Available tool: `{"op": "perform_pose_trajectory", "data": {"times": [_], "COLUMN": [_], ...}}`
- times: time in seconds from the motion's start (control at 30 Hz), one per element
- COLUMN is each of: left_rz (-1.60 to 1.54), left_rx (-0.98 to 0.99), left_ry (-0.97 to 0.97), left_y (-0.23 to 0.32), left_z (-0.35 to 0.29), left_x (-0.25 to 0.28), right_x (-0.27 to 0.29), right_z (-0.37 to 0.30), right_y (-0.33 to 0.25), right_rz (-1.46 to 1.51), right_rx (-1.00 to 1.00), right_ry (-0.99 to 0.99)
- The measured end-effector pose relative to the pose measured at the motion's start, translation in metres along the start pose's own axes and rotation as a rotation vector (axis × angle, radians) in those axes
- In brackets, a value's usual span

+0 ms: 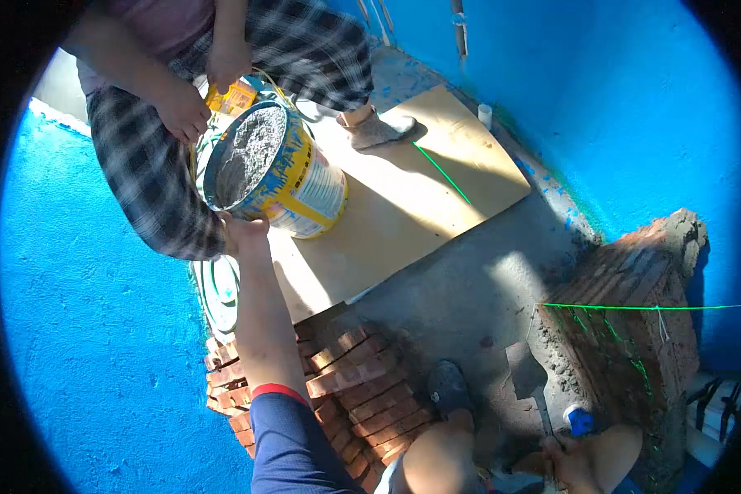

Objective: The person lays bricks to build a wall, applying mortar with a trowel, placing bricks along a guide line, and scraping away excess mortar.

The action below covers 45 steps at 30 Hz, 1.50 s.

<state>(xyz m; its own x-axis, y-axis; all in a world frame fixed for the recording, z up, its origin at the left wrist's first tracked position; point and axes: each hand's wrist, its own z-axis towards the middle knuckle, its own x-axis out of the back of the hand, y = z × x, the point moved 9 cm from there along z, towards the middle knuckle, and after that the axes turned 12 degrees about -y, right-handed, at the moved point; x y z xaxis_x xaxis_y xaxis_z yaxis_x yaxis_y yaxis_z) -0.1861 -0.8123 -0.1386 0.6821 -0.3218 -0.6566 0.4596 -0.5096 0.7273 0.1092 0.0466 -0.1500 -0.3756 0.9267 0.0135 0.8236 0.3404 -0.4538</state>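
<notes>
A yellow bucket (311, 185) with blue paint smears, tilted and filled with grey mortar (251, 152), stands at the upper left. My left arm stretches out to it, and my left hand (245, 230) is closed on its near rim. Low on the right, my right hand (564, 468) is wrapped round the handle of a trowel (525, 372). Its grey blade points away from me, beside a low brick wall (626, 280) with mortar on its side. A blue round cap (580, 421) sits close to that hand.
Another person (305, 49) in checked trousers is behind the bucket, hands near a yellow object (233, 99). A tan board (424, 214) lies under the bucket. Stacked bricks (370, 387) lie by my knee. A green string (601, 307) runs taut across the brick wall. Blue walls flank both sides.
</notes>
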Motion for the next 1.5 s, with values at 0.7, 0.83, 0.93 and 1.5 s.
{"op": "perform_pose_trajectory", "data": {"times": [0.7, 0.83, 0.93, 1.5], "left_rz": [0.307, 0.208, 0.34, -0.005], "left_rx": [0.021, 0.258, 0.162, 0.387], "left_ry": [0.074, -0.065, -0.157, -0.099], "left_y": [-0.031, -0.007, -0.047, -0.071], "left_z": [0.006, 0.0, -0.033, -0.407], "left_x": [0.007, 0.012, -0.016, -0.092], "right_x": [-0.013, -0.019, -0.012, -0.007], "right_z": [-0.009, -0.02, -0.012, -0.128], "right_y": [-0.049, -0.054, -0.05, -0.057], "right_rz": [-0.07, -0.001, -0.089, 0.101], "right_rx": [-0.066, -0.129, -0.028, 0.517], "right_ry": [-0.008, -0.06, -0.081, -0.202]}}
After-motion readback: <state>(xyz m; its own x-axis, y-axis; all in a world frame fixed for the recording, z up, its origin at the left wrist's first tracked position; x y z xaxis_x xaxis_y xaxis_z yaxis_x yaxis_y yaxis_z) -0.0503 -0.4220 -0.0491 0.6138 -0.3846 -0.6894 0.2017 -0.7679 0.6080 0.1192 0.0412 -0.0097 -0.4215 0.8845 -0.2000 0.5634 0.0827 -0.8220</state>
